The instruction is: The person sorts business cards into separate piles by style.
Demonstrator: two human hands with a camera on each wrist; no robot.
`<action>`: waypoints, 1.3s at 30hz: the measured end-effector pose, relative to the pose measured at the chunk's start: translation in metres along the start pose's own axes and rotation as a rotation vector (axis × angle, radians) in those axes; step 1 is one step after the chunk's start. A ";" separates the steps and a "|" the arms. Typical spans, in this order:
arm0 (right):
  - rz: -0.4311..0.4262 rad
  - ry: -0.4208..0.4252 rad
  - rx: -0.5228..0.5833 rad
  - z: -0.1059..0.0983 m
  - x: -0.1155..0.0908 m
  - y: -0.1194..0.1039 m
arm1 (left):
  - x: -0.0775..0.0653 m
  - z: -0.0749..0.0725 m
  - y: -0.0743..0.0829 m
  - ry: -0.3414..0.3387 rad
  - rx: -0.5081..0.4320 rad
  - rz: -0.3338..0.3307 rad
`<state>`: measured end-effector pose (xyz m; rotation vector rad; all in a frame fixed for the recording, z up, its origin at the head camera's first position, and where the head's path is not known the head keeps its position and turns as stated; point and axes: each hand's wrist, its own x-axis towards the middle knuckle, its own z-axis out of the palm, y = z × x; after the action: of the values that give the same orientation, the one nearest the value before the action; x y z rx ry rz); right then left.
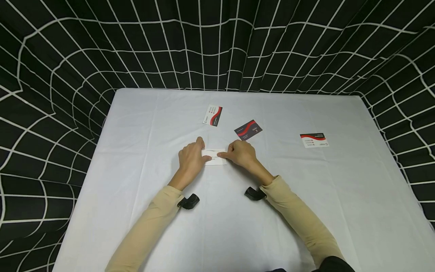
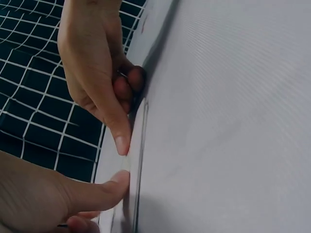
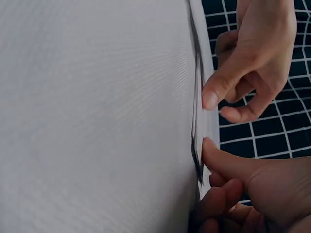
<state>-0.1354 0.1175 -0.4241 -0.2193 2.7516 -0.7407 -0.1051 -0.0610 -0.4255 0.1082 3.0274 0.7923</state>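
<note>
On the white-covered table lies a flat white packet (image 1: 217, 162) with small print, low and thin in both wrist views, its edge looking layered. My left hand (image 1: 191, 159) grips its left end, thumb on top and fingers at the far side. At the right end my right hand (image 1: 242, 154) pinches it, thumb laid on top and the other fingers curled. In the left wrist view the two thumbs come close together along the packet (image 2: 139, 160). How far the fingers reach under it is hidden.
Past the hands lie a white card with a red and black wave (image 1: 212, 115) and a dark card with a red stripe (image 1: 248, 130). Another white, red and black card (image 1: 314, 140) lies farther right. Black cloth with a white grid (image 1: 217, 49) hangs around the table (image 1: 136, 124).
</note>
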 end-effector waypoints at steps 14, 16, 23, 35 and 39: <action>0.190 0.162 -0.220 -0.063 0.043 0.036 | 0.005 0.009 0.019 0.139 -0.192 0.078; 0.216 0.118 -0.218 -0.067 0.049 0.039 | 0.007 0.011 0.024 0.143 -0.204 0.096; 0.174 0.171 -0.123 -0.071 0.044 0.044 | 0.018 0.024 0.042 0.067 -0.231 0.173; 0.136 0.114 0.116 -0.093 -0.001 0.037 | 0.031 0.039 0.057 0.017 -0.541 0.226; 0.140 0.095 0.142 -0.095 -0.011 0.041 | 0.032 0.041 0.065 0.016 -0.563 0.225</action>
<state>-0.1573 0.1993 -0.3637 0.0385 2.7522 -0.9246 -0.1320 0.0183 -0.4291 0.4352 2.7029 1.6260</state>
